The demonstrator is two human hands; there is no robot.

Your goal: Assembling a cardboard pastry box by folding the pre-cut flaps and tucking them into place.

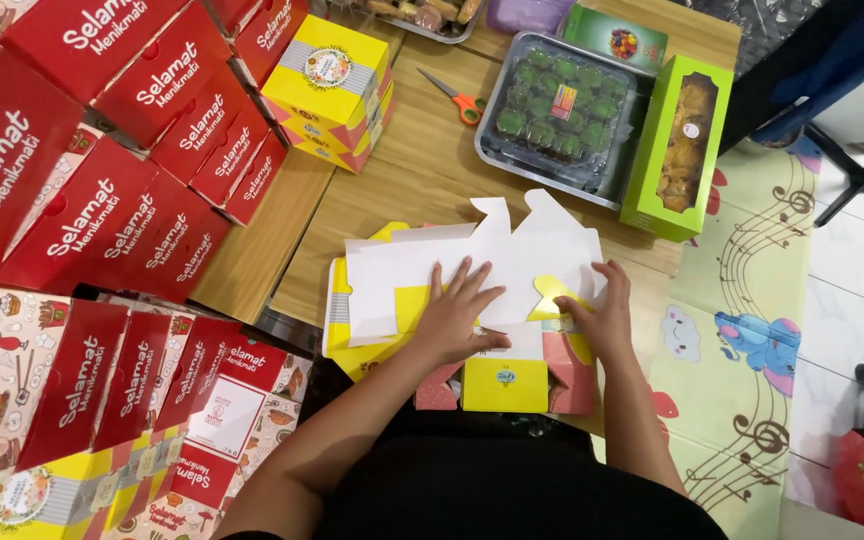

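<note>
We press a flat, unfolded yellow-and-white cardboard box (472, 275) onto the near edge of the wooden counter (422, 170).

Our left hand (457, 315) lies flat with fingers spread wide on the white inner panel; our right hand (600, 310) curls narrow, pinching a yellow flap at the right. Far behind sit orange-handled scissors (455, 97) and a clear-lidded tray of green cakes (557, 115); red folded boxes (112, 200) pile at left.

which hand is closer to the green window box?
Right. The right hand rests on the right edge of the flat yellow carton, with the green window box up and to its right. The left hand lies flat mid-carton, farther left.
</note>
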